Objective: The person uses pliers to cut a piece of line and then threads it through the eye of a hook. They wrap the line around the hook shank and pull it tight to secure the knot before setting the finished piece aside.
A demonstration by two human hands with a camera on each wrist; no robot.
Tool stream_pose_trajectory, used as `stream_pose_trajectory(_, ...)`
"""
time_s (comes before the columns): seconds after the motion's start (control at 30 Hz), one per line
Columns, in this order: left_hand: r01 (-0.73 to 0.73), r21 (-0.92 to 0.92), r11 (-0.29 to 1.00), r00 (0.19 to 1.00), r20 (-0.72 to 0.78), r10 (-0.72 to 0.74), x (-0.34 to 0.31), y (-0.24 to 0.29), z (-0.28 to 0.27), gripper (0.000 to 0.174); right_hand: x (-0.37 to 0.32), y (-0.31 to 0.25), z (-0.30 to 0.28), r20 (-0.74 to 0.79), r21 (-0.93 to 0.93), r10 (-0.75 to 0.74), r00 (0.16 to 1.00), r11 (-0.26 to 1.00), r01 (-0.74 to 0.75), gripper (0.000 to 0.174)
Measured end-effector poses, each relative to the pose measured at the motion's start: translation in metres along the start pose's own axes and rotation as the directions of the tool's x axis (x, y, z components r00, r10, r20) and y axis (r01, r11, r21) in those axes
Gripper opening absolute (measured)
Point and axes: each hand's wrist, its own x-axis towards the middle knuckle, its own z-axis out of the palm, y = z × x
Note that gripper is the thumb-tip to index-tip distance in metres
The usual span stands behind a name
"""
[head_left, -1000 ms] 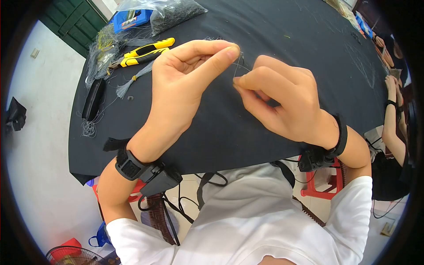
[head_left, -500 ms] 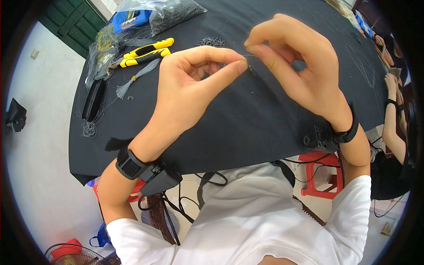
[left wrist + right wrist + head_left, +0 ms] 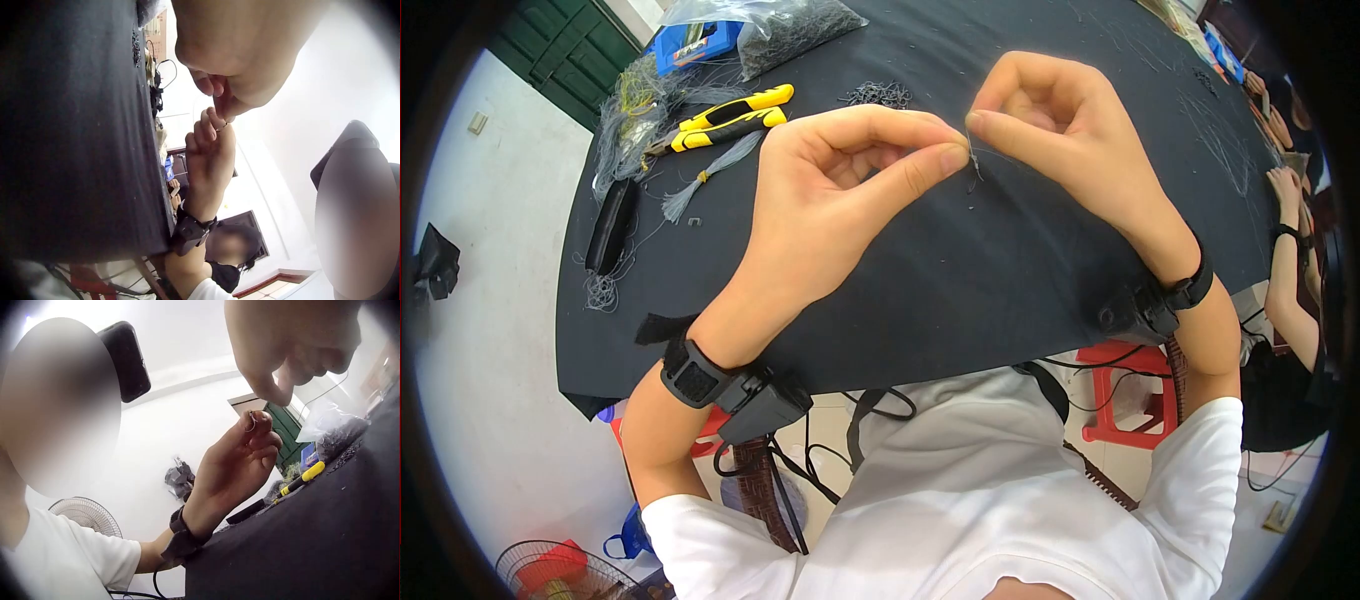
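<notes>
A small, thin, dark metal hook-like piece (image 3: 252, 422) is held above the black cloth-covered table (image 3: 880, 320), at the fingertips of the left hand (image 3: 815, 200). It is pinched there between thumb and forefinger; its full shape is not resolved in the head view. A fine, pale, translucent strand of line (image 3: 325, 394) is seen at the right hand (image 3: 1080, 135), whose thumb and forefinger are brought together and are judged to be grasping it; the exact point of contact is too small to be confirmed.

Since the earlier frames, the main change is found in the right hand. One second ago it was placed lower, on the near side of the left fingertips; half a second ago it was raised to their far side. Now its fingertips are brought just beside those of the left hand, without visible touching. Only a slight shift is noted in the left hand, and its pinch is maintained.

From this it is judged that the line is being passed around the metal piece, with the piece kept steady as an anchor. No finished knot can be verified. The yellow-and-black pliers (image 3: 730, 130) are left lying on the table, unused.
</notes>
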Motion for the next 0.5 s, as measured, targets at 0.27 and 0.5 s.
stream_pose_trajectory(0.27, 0.001, 0.053, 0.999, 1.0, 0.016, -0.002, 0.0, -0.001, 0.001, 0.014, -0.005, -0.014, 0.003, -0.147, -0.062, -0.198, 0.969, 0.98, 0.191, 0.003)
stream_pose_trajectory(0.5, 0.077, 0.03, 0.997, 0.997, 0.019, -0.078, -0.001, 0.003, 0.002, 0.013, -0.009, -0.031, 0.005, -0.082, -0.351, -0.398, 0.914, 0.87, 0.347, 0.012)
